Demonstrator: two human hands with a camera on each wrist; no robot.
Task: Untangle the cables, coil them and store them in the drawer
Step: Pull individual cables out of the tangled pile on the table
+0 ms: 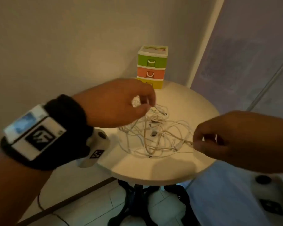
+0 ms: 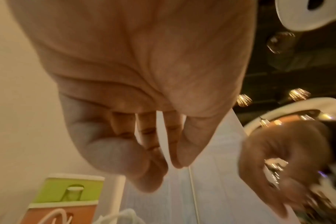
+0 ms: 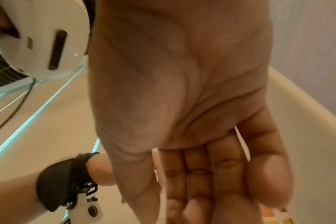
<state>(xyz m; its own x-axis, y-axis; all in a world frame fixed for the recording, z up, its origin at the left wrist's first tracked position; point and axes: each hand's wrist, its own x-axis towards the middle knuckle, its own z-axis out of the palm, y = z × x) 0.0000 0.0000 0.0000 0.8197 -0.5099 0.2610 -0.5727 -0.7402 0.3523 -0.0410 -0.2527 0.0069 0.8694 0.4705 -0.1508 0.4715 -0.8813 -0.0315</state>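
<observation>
A tangle of white cables (image 1: 155, 136) lies on the round cream table (image 1: 153, 175). My left hand (image 1: 148, 105) hovers over the back of the tangle and pinches a strand whose plug end (image 1: 162, 111) sticks out past the fingertips. My right hand (image 1: 194, 142), at the tangle's right side, pinches another cable end between thumb and fingers. In the left wrist view the left hand (image 2: 169, 164) has thumb and fingers drawn together. In the right wrist view a white strand (image 3: 242, 145) runs across the curled fingers. The small drawer unit (image 1: 152, 67) stands shut at the table's back edge.
The drawer unit has green, orange and yellow drawers and stands close to the wall corner. The table's black pedestal base (image 1: 137, 201) stands on a tiled floor. A dark cord (image 1: 39, 203) trails on the floor at left. A pale blue panel (image 1: 252, 62) rises on the right.
</observation>
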